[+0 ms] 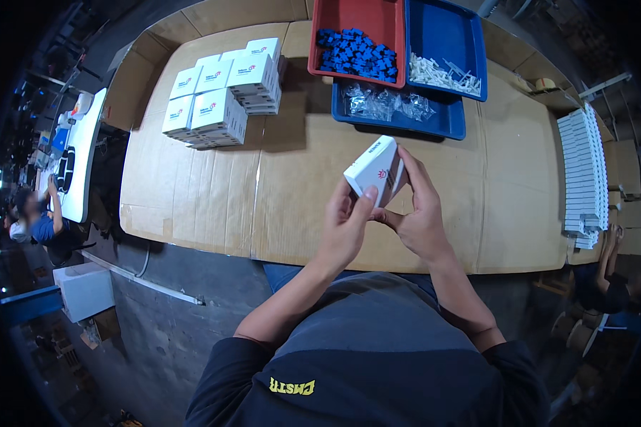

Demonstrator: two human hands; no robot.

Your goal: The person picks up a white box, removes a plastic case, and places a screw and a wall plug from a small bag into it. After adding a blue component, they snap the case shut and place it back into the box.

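A small white box (pixel 383 171) with a red logo is held tilted above the near middle of the cardboard-covered table (pixel 299 206). My left hand (pixel 347 222) grips its lower left side, the thumb pressed on the face. Round its right side and lower edge close the fingers of my right hand (pixel 421 213). Whether the box's flap is closed cannot be made out. Beyond the hands, a blue tray (pixel 399 127) contains clear plastic pieces. On it rest a red tray (pixel 363 18) of small blue parts and another blue tray (pixel 445 32) with white plastic pieces.
Stacked white boxes (pixel 217 107) stand at the table's far left. Along the right edge runs a tall row of flat white cartons (pixel 582 174). A roll of tape (pixel 545 84) lies by the back right rim. Other people work at the far left (pixel 46 220) and far right.
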